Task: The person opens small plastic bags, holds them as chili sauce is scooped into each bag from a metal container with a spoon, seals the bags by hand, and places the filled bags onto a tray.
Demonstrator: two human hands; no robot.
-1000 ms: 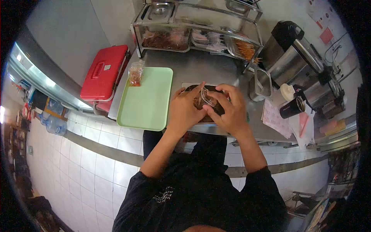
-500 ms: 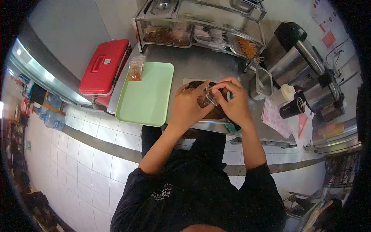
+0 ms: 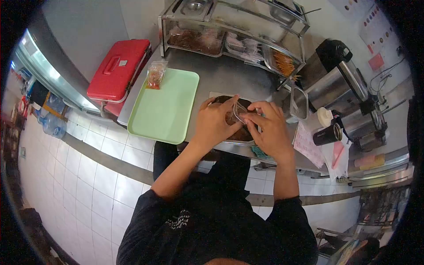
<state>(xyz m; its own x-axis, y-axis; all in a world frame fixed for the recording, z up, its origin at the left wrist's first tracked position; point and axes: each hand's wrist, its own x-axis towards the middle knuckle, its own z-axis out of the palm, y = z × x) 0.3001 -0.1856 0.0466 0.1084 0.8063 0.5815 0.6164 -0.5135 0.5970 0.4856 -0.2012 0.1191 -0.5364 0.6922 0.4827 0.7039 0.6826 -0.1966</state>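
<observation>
Over a pan of dark brown food [image 3: 240,134] at the counter's front edge, my left hand [image 3: 215,119] is closed around one side of a small clear plastic bag [image 3: 239,110]. The fingers of my right hand [image 3: 270,128] pinch the bag's other side near its opening. Any contents of the bag are hidden by my fingers. To the left lies a pale green tray [image 3: 165,106]. At its top left corner sits a filled clear bag [image 3: 155,76] with reddish-orange contents at the bottom.
A metal rack [image 3: 234,22] stands at the back with pans of packets and orange sticks [image 3: 282,62]. A red cooler box [image 3: 119,68] is at the left. On the right are metal dispensers [image 3: 338,84], a metal container [image 3: 299,102], a black cup [image 3: 327,134] and papers [image 3: 309,143].
My right hand's fingers have shifted, now pinching the bag lower and closer to my left hand. The whole view has tilted slightly. The tray and its bag stay put.
</observation>
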